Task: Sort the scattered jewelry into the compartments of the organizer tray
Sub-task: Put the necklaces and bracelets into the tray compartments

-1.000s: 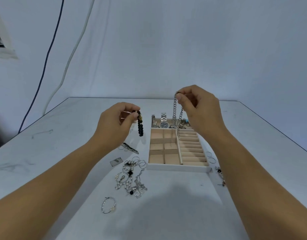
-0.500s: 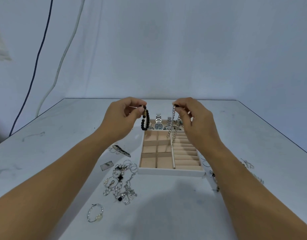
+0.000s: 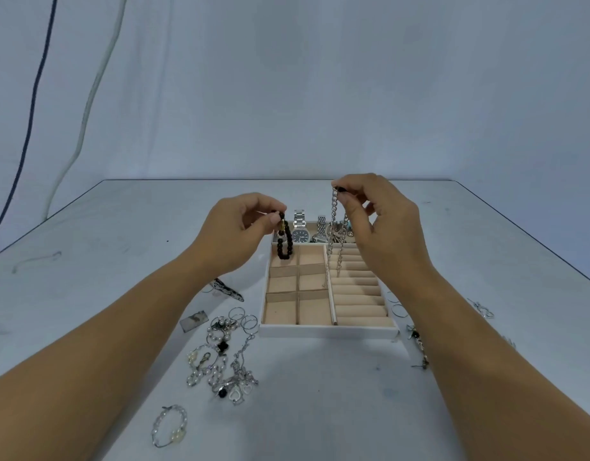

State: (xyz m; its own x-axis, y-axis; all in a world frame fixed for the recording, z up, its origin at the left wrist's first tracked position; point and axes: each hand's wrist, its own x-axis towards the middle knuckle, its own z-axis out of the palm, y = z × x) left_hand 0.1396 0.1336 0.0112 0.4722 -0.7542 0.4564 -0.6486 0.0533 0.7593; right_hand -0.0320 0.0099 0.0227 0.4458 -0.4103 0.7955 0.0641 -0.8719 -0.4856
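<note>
L hand (image 3: 240, 227) fingers pinched on black bead bracelet (image 3: 284, 242), hanging vertical right over far-left square compartment of tray (image 3: 327, 331). R hand (image 3: 376, 221) pinches silver chain (image 3: 335, 234), dangling over ring rolls. L nearer drop.

- A pale bench (image 3: 320, 410) is carrying everything.
- An organizer tray (image 3: 327, 331) is sitting at its middle.
- A tangle of jewelry (image 3: 222, 357) is lying left of the tray.
- A beaded bracelet (image 3: 170, 425) is lying nearer, apart.
- Thin rings (image 3: 398, 304) are resting just right of the tray.
</note>
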